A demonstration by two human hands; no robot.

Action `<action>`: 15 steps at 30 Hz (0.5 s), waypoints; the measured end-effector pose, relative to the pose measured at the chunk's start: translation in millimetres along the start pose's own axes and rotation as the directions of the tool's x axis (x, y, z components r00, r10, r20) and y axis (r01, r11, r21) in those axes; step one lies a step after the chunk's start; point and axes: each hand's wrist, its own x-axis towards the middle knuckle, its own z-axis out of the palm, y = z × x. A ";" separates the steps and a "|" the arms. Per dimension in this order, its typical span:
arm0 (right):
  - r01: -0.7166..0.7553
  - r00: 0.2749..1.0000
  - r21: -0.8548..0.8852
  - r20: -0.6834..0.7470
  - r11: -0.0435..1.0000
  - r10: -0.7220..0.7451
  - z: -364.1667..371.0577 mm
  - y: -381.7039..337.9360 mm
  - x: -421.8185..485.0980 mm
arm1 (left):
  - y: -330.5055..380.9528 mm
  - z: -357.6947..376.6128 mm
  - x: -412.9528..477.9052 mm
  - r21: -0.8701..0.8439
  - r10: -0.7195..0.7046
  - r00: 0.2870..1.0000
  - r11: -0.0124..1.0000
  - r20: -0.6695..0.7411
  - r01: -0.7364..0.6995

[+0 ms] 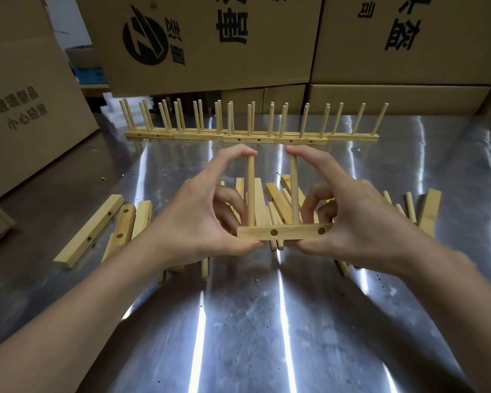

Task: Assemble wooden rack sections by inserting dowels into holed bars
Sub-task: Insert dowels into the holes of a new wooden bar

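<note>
The left hand is clamped on the work. Its forefinger is pressed on the top of the left dowel and its thumb is set under the holed bar, so that the two are squeezed together. The right hand is closed in the same way on the right dowel and the bar's other end. The bar is held at the centre of the view, apparently raised a little off the steel table, with both dowels upright in it. How deep they are seated cannot be told.

Since the bar seems to be carried on the thumbs alone, it could be twisted by uneven pressure. A dowel driven off its axis could then be jammed, or the wood round its hole split. A fingertip could also be slid off a small dowel end, and the piece dropped.

A loose pile of parts lies just behind the hands at 12 o'clock. It would be scattered by such a fall, and round dowels would probably be sent rolling over the smooth metal. Spare bars lie at 9 o'clock, and further parts at 3 o'clock.

The finished sections are lined up well beyond at 12 o'clock, before stacked cartons. That row could be toppled if a new section is set down carelessly against it.
</note>
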 end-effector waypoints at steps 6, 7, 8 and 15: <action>0.013 1.000 -0.051 -0.023 0.999 -0.014 -3.1 5.2 -0.8 | 2.6 4.7 -2.3 0.078 0.010 0.998 0.997 -0.057 -0.005; 0.019 0.999 -0.057 -0.030 0.998 -0.021 -3.4 6.1 -1.0 | 2.9 4.9 -2.3 0.084 0.014 0.998 0.996 -0.064 -0.009; 0.028 0.999 -0.063 -0.037 0.998 -0.030 -3.6 6.8 -1.4 | 3.7 4.9 -2.6 0.088 0.019 0.997 0.996 -0.071 -0.013; 0.078 0.993 -0.083 -0.077 0.994 -0.084 -3.0 13.6 -2.6 | 2.1 4.6 -2.6 0.115 0.072 0.994 0.991 -0.088 -0.061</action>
